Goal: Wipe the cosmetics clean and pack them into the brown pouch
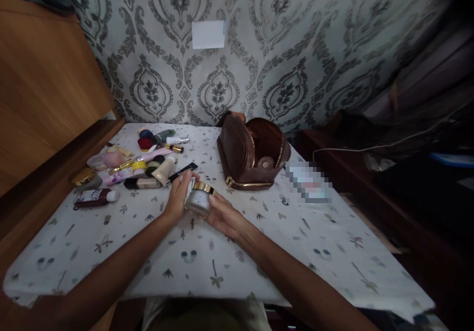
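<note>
A squat, pale jar [199, 201] is held up between the two hands above the near-middle part of the table, in front of the brown bag. Its gold lid [204, 187] is uppermost, and the jar leans a little, so the axis from base to lid runs upward and slightly to the right. The jar is broader than it is tall, with small print on the side turned toward the person; the print is too small to read.

The right hand [225, 216] grips the jar from the right and below, its thumb against the near side and its other fingers curled beneath, partly hidden. The left hand [179, 192] is at the jar's left side, fingers bent together and pinching a white cloth [190, 188] against it; how the fingertips meet behind the cloth cannot be told.

Just beyond the left hand, a slim black tube [183, 172] slants away to the right. Next to it are a cream tube [163, 172] and a black-capped beige bottle [148, 183], lying roughly crosswise. Farther left, a dark red bottle [92, 197] lies with its white cap pointing right. The brown bag [237, 150] stands beyond the right hand, gaping open, on the patterned tablecloth [255, 267].
</note>
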Tool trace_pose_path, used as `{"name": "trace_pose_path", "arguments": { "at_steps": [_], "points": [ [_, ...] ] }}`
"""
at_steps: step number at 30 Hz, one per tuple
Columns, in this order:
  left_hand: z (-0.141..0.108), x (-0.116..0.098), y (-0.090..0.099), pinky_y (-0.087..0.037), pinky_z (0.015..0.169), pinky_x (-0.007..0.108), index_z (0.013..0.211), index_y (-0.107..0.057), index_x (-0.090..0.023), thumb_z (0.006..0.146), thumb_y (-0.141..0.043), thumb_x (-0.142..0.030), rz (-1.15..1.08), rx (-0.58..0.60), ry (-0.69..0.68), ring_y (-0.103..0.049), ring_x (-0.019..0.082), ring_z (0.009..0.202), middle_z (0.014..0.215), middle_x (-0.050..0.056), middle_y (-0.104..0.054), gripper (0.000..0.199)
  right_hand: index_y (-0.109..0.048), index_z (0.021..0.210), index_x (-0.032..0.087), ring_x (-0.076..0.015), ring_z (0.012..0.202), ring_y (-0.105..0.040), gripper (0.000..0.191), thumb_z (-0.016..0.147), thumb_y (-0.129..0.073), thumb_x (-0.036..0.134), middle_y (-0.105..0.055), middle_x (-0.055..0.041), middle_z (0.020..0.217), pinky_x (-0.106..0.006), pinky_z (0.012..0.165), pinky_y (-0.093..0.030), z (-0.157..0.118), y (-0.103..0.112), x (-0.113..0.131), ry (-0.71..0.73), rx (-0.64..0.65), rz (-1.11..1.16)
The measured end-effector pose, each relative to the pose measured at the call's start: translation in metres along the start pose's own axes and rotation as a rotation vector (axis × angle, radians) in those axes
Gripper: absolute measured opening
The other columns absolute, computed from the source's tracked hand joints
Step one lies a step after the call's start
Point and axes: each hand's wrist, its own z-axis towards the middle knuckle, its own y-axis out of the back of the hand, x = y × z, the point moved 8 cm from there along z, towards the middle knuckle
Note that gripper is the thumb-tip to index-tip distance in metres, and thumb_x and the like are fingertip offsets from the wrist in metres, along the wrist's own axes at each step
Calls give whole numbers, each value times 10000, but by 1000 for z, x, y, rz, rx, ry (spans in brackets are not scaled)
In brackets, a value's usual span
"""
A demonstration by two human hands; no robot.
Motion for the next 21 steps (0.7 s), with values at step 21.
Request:
{"name": "trace_pose_path", "arguments": {
  "at_steps": [21],
  "points": [
    [-7,33,-23,-551,716,311,865,-662,-162,788,-635,-597,-442,50,373,-701,224,837,874,71,-736,443,-479,1120,263,-229,1053,-561,680,577,-875,367,-605,-38,1111,-374,939,-429,-12,11,45,489,-332,-812]
  ]
}}
